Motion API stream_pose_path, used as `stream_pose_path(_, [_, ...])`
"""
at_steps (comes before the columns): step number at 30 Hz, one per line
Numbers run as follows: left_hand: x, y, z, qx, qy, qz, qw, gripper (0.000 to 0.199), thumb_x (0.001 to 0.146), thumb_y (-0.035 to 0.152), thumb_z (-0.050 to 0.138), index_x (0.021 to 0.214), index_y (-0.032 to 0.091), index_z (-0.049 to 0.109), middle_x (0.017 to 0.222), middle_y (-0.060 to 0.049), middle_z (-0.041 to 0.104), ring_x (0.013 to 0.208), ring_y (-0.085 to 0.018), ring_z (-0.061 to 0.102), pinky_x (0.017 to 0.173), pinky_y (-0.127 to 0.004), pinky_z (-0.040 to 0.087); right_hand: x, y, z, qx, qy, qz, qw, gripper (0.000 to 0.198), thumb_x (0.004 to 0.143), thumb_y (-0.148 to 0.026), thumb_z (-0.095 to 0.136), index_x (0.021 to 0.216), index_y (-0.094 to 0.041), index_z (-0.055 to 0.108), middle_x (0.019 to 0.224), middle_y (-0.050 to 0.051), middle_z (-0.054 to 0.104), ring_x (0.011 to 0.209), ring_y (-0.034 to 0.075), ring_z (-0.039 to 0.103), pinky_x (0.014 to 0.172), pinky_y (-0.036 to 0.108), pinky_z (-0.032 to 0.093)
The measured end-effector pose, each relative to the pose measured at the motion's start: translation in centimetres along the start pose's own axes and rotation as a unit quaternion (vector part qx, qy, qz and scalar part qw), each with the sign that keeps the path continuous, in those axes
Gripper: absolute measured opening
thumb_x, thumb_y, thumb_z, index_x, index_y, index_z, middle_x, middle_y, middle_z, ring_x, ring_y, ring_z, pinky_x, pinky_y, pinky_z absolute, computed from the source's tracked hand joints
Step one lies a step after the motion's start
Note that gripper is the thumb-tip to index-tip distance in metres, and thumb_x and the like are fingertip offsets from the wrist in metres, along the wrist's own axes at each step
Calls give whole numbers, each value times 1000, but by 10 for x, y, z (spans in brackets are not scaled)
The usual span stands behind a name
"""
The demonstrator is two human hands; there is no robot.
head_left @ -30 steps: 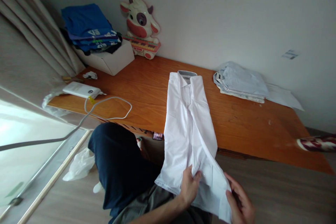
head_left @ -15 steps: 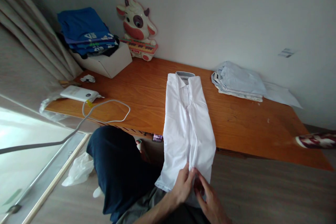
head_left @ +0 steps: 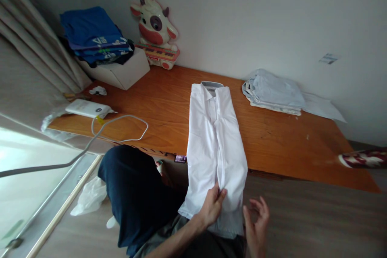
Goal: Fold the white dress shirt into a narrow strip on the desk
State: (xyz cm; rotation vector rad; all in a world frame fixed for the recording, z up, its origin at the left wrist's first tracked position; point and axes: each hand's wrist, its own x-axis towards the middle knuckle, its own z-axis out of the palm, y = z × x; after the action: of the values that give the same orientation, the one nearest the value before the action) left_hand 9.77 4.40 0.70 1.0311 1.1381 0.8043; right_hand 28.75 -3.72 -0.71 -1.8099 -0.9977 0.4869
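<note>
A white collared shirt, folded into a long narrow shape, lies with its collar on the wooden table and its lower part hanging over the front edge onto my lap. My left hand pinches the shirt's front placket near the bottom, thumb and fingers closed on the cloth. Just right of the shirt's lower edge, my right hand is raised with its fingers apart and curved, holding nothing.
On the wooden table are a folded light-blue pile, a white power bank with a cable, and a white box under blue folded clothes. A cow toy keyboard leans on the wall. A patterned cylinder lies at the right end.
My right hand has let go of the shirt's placket area and moved right, past the shirt's edge. My left hand stays on the placket. The view has shifted slightly.
</note>
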Motion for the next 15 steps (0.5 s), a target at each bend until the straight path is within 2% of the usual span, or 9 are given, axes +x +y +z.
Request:
stream_pose_path(2, [-1, -2, 1, -25, 2, -13, 1000, 56, 104, 73, 52, 106, 19, 70, 101, -5, 70, 96, -22, 58, 86, -31, 46, 10, 3, 4, 29, -46, 51, 997, 83, 84, -63, 84, 151, -23, 55, 123, 11, 77, 105, 28, 74, 81, 39, 64])
stream_pose_path(5, [-3, 1, 1, -21, -5, -26, 999, 59, 103, 74, 53, 102, 18, 72, 94, -5, 69, 88, -21, 58, 80, -31, 46, 15, -1, 6, 54, -186, 138, 971, 68, 79, -75, 81, 122, -23, 71, 108, 9, 83, 96, 31, 79, 79, 41, 66])
stream_pose_path(7, [-7, 8, -2, 8, -2, -16, 1000, 55, 103, 70, 57, 105, 17, 73, 92, -5, 70, 84, -21, 59, 77, -31, 47, 14, -7, 6, 54, -218, 166, 960, 65, 77, -79, 80, 109, -23, 74, 102, 8, 84, 94, 33, 79, 82, 44, 66])
stream_pose_path(9, [-12, 18, -9, 19, 7, -1, 1000, 49, 103, 63, 63, 115, 18, 74, 98, -7, 74, 86, -21, 64, 79, -31, 50, 13, -13, 4, 58, -228, 187, 954, 63, 80, -78, 78, 109, -22, 73, 104, 8, 85, 95, 33, 80, 85, 45, 65])
stream_pose_path(12, [-21, 30, -31, 12, 28, 26, 999, 43, 105, 54, 64, 132, 22, 73, 121, -11, 77, 106, -25, 72, 89, -32, 57, 16, -12, 0, 60, -245, 205, 946, 64, 80, -74, 80, 118, -23, 73, 117, 11, 84, 105, 35, 79, 93, 47, 63])
stream_pose_path(13, [-23, 30, -41, 17, 48, 37, 998, 40, 107, 52, 62, 132, 23, 73, 125, -11, 77, 111, -26, 72, 92, -33, 57, 19, -10, -2, 55, -257, 207, 942, 67, 78, -73, 82, 121, -23, 73, 121, 12, 83, 110, 36, 79, 97, 49, 62])
stream_pose_path(15, [-23, 26, -64, 40, 121, 66, 990, 33, 107, 50, 62, 121, 23, 76, 121, -11, 78, 106, -25, 72, 91, -34, 57, 28, -3, -4, 47, -284, 207, 935, 73, 72, -73, 87, 122, -22, 75, 126, 13, 82, 117, 39, 77, 103, 50, 61])
